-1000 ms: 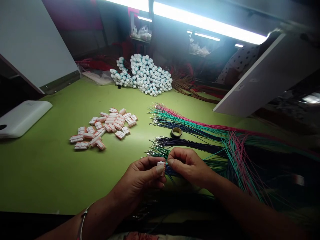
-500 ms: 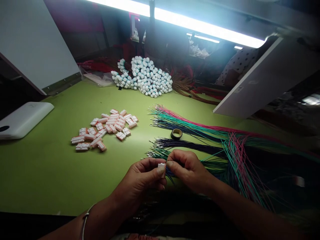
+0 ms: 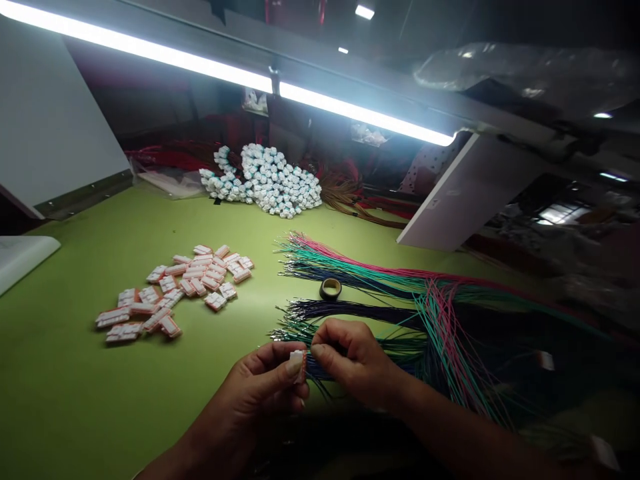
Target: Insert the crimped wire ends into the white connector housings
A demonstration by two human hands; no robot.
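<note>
Inspection at the bench, head view. The left hand (image 3: pixel 253 393) is closed on a white plastic connector housing (image 3: pixel 297 365) with an orange-red edge, held between thumb and fingers with the thumb across its face. The right hand (image 3: pixel 353 357) is clenched in a pinch on a small bunch of dark blue wires (image 3: pixel 317 368), gripped close to their ends.

Both hands and the housing lie below and slightly left of the tape roll (image 3: pixel 331 289), toward the near side of the green workbench (image 3: pixel 65 380). The housing's long axis stands roughly upright in view. The wires run roughly level, from the right hand leftward to the housing, so they meet it nearly square. The right hand is just beside the housing, and the two hands are almost touching. The fingers hide the wire tips, so whether any have entered the housing cannot be told.

Around the tape roll, a fan of pink, teal and dark wires (image 3: pixel 360 267) extends rightward. To its left lies a pile of loose connector housings (image 3: pixel 200 280). Further back stands a heap of white connectors with wires attached (image 3: pixel 265 180).
</note>
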